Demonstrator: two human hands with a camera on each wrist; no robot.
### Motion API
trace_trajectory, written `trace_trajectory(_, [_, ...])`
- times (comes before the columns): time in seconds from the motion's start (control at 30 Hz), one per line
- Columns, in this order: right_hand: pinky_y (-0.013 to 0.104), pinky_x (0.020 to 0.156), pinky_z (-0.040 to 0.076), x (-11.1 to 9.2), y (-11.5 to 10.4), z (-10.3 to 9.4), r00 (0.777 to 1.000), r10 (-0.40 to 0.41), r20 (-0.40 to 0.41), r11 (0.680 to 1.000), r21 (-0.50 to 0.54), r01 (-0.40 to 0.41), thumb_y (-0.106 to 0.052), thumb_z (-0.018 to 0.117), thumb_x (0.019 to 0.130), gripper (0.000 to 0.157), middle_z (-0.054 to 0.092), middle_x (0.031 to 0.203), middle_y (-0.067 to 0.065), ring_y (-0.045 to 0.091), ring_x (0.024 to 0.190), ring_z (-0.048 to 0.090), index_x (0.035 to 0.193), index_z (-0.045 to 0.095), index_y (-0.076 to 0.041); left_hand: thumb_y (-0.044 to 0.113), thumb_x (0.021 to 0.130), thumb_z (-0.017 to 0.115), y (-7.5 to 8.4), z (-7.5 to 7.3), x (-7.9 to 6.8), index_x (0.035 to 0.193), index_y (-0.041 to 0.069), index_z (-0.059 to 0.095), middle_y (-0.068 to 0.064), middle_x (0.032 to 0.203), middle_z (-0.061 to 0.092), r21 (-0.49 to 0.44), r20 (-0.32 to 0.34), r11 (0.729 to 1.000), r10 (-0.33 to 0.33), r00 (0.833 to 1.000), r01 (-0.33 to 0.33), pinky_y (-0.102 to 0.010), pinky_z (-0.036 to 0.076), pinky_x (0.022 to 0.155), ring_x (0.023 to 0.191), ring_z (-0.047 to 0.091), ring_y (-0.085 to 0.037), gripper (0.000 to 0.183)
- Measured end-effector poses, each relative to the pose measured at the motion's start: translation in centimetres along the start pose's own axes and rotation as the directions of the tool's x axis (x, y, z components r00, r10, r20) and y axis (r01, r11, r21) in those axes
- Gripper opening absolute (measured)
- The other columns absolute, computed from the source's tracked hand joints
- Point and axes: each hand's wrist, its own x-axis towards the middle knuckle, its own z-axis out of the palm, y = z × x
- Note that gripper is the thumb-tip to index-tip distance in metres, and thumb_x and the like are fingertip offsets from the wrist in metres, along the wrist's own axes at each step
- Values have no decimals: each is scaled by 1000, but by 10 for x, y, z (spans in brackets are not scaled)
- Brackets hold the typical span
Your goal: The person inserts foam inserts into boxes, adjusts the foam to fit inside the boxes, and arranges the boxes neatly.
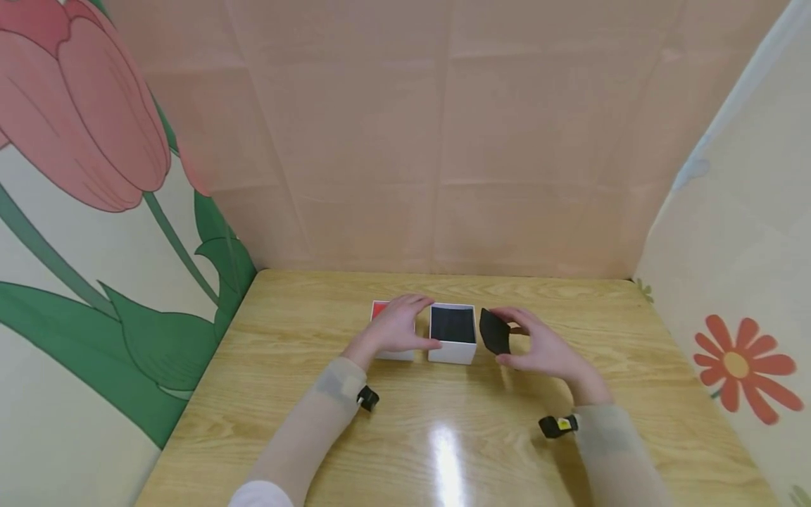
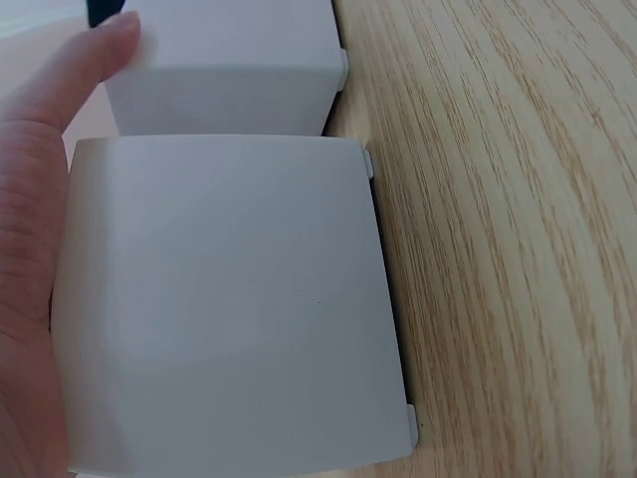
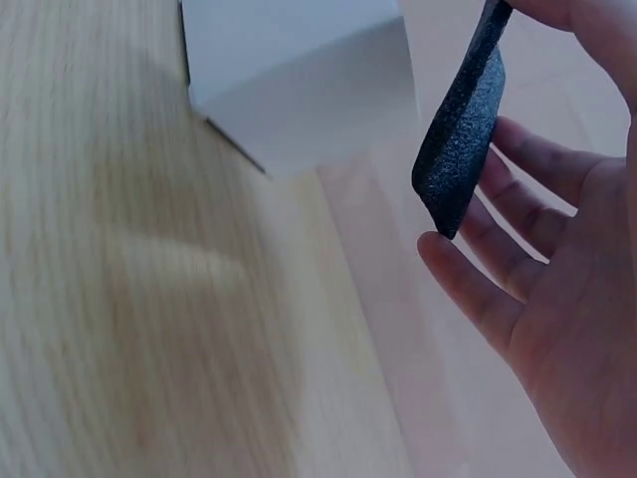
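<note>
My left hand (image 1: 395, 327) reaches over a white box with red inside (image 1: 380, 308). Its thumb and fingertips are at the near and far left corners of a second white box (image 1: 452, 353), holding it by that side. The thumb lies at this box's front rim in the left wrist view. A black surface (image 1: 453, 324) fills the box's open top. Just right of it, my right hand (image 1: 538, 345) pinches a thin black square pad (image 1: 495, 332) between thumb and fingers. The pad is tilted on edge, and the right wrist view shows its narrow side.
Both boxes stand side by side on a wood-grain table (image 1: 405, 443), towards its far edge. A pink cloth backdrop (image 1: 431, 141) hangs behind, with flower-printed panels at left and right.
</note>
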Motion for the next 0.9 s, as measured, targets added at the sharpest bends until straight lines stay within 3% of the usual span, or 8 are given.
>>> trace_trajectory(0.27, [66,108,48,17,-15,11,999,-46,23,999,-23,47,-25,93,83,87,51,154,9,35,135,52,158,50,-15,72,86,75,0,0,-2,162,14,47,-5,166,46,-32,2,999,-23,1000,23,-52,27,128,155,37,-29,100])
trace_trajectory(0.5, [65,109,47,34,-31,16,999,-31,26,992,-119,34,-37,92,81,88,52,153,6,33,134,54,158,51,-20,73,86,75,0,1,-3,163,16,47,-3,166,46,-35,3,999,-35,999,35,-51,27,128,155,37,-28,100])
trace_trajectory(0.9, [61,103,52,66,-45,17,998,4,57,966,-258,11,-44,91,81,88,52,152,11,36,131,54,156,55,-13,71,86,77,-1,0,-2,162,16,48,-2,163,48,-33,-5,999,-19,1000,19,-52,30,127,153,39,-29,98])
